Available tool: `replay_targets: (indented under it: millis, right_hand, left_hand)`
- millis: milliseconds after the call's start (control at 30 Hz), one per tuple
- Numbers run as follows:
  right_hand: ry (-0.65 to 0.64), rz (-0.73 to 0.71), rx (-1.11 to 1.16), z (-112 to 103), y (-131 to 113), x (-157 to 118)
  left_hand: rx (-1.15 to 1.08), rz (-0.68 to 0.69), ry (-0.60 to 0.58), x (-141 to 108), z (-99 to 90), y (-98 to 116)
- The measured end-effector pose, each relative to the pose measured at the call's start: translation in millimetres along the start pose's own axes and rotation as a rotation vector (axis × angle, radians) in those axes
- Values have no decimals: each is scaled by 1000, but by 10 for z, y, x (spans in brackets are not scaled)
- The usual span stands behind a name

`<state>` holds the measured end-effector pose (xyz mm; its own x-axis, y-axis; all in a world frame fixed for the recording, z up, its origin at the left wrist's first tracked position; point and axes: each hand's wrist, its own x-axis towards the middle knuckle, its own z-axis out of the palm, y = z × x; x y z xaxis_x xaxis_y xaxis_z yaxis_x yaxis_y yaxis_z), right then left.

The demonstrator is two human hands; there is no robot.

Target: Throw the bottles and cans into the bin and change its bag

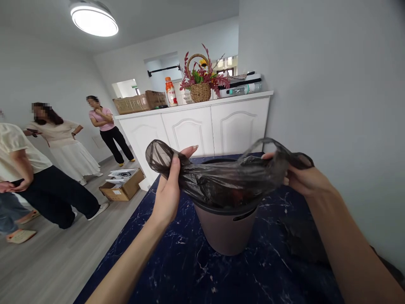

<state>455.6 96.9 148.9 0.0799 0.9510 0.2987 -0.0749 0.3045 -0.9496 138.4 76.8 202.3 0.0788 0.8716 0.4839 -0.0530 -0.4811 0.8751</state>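
Note:
A brownish trash bin [226, 232] with a dark rim stands upright on a dark blue marbled table [186, 261]. A thin black plastic bag [218, 181] is stretched over the bin's mouth, its top gathered above the rim. My left hand [171, 185] grips the bag's left side between thumb and fingers, and a loop of plastic sticks out beyond it. On the right, my right hand [300, 177] is closed on the other side of the bag, fingers partly hidden by the plastic. Something reddish shows faintly through the bag.
Dark plastic [303, 236] lies on the table's right side by the wall. Behind stands a white cabinet [193, 126] with a flower basket [200, 92], bottles and a box. At left, several people stand near an open carton [126, 190] on the floor.

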Motion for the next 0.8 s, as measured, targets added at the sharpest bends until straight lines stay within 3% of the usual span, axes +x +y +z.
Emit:
replay_targets:
  millis: [167,333,400,500,600,733,800]
  right_hand:
    - [-38,-159,340,102,-40,119]
    - [-34,-232,582,286,-139,101]
    - [1,-272,688,348,-176,63]
    - [6,-235,720,402,-257,6]
    - [-38,-200,615,444,-349,-35]
    - [-106,-259,436,578,-416,-100]
    - [-72,-314,312,667,-429,-162]
  left_hand:
    - [-378,-61,150,67,40,41]
    - [-608,-192,268,113,31,88]
    - [-672,-201,278,113,35,108]
    - [-744,-176,195,98,51,145]
    - [-632,-149,106,74,75,164]
    - [-191,-41,-42,52,108,137]
    - [76,29,-147,51,118,133]
